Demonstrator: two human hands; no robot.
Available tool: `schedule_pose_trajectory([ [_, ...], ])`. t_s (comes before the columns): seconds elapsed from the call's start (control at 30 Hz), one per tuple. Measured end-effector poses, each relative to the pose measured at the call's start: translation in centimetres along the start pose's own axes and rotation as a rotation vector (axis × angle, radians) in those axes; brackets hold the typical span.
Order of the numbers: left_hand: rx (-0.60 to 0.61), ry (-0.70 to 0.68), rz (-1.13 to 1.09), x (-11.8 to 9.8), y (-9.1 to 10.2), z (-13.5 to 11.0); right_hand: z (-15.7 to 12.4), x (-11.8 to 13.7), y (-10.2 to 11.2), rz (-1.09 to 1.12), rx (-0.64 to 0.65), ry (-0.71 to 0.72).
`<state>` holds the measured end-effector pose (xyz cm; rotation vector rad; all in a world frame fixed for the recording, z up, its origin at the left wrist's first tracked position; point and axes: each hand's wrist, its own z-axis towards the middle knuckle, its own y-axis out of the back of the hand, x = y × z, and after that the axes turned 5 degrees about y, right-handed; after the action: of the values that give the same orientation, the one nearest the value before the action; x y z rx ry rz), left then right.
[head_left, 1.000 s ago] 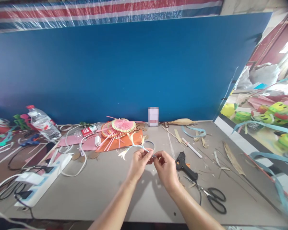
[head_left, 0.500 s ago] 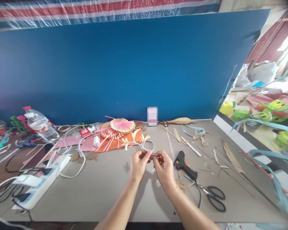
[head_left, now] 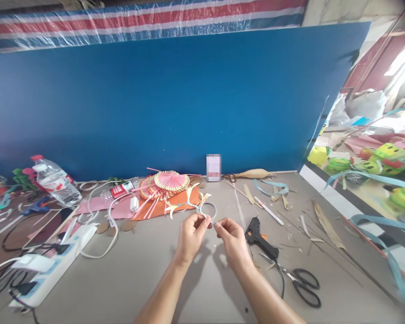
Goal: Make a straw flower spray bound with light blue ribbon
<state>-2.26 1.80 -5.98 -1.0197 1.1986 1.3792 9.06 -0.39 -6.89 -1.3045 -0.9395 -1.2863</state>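
Observation:
My left hand [head_left: 191,234] pinches the thin light-blue stem of a small paper craft [head_left: 189,202] with cream leaf-shaped tips that spread up and to the left. My right hand [head_left: 232,236] is closed in a pinch on the other end of the same stem, right beside the left fingers. Behind the fingers a loop of light-blue strip [head_left: 211,208] curls off the stem. Both hands hover just above the grey table [head_left: 138,279], in front of a pink pleated paper fan [head_left: 170,180].
A black glue gun [head_left: 259,236] and black scissors [head_left: 302,283] lie right of my right hand. Orange and pink paper sheets [head_left: 162,204], a white power strip [head_left: 50,265] with cables and a water bottle [head_left: 56,180] are on the left. Dried leaves and strips [head_left: 324,222] lie scattered right. A blue board [head_left: 175,99] stands behind.
The hands stayed together on the stem and turned it, so the cream tips swung from low left to pointing upward and back. The view tilted down slightly.

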Motion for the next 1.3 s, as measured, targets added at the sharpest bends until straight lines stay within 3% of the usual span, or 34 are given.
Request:
schedule_pose_trajectory([
  [0.4, 0.118, 0.015, -0.052, -0.2, 1.1, 0.1, 0.6, 0.6, 0.4, 0.317, 0.082, -0.335],
  [0.83, 0.151, 0.03, -0.167, -0.1, 0.7, 0.6, 0.6, 0.7, 0.2, 0.332, 0.07, -0.346],
  [1.1, 0.225, -0.002, -0.171, -0.3, 1.3, 1.4, 1.2, 1.4, 0.9, 0.403, 0.194, -0.488],
  [1.3, 0.361, 0.033, -0.33, -0.7, 1.6, 1.8, 1.1, 1.6, 1.0, 0.575, 0.369, -0.706],
])
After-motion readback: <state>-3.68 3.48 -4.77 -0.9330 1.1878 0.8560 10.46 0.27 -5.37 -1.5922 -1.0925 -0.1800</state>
